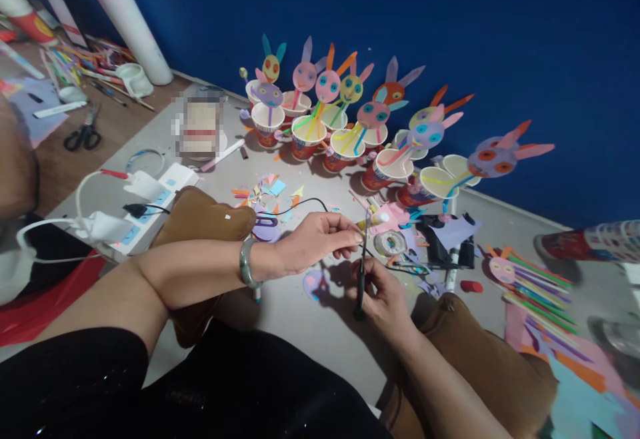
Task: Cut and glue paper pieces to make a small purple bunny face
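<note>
My right hand [383, 299] grips a pair of scissors [361, 279], its blades pointing up and away from me. Close to the blades, my left hand [320, 242], with a bangle at its wrist, is closed in a pinch. Whatever lies between those fingertips is too small to make out. Below the hands, a round purple paper piece [315, 284] with a pink spot lies on the table. Beyond them are a roll of clear tape [391, 244] and pink paper pieces [395, 216].
Paper cups [309, 138] with paper rabbit faces stand along the blue wall. Paper scraps [273, 189] lie left of centre. A power strip [155, 209] with plugged-in cables is at the left. Colored strips [545, 292] and paper sheets lie at the right. Another person's arm [15, 159] shows far left.
</note>
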A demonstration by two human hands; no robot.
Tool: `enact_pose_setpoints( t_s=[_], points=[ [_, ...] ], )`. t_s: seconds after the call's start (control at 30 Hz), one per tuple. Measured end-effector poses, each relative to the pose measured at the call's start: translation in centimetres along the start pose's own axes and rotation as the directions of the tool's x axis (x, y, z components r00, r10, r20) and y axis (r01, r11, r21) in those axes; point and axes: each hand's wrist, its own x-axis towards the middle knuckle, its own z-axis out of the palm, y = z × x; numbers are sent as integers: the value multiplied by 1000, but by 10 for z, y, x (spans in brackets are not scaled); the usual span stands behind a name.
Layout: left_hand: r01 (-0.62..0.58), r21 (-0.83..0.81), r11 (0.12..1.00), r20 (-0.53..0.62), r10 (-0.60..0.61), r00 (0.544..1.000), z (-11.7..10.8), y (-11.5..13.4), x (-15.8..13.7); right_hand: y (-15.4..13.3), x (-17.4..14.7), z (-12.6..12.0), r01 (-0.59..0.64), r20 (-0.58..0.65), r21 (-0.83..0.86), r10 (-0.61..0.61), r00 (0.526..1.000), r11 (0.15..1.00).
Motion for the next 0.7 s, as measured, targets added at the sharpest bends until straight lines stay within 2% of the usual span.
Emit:
enact_pose_setpoints(
  t_s=[0.7],
  points=[
    [-25, 57, 998, -11, 26, 1000, -3, 2, 0, 1, 0, -1, -28, -7, 24, 28, 1000, 999]
  ],
)
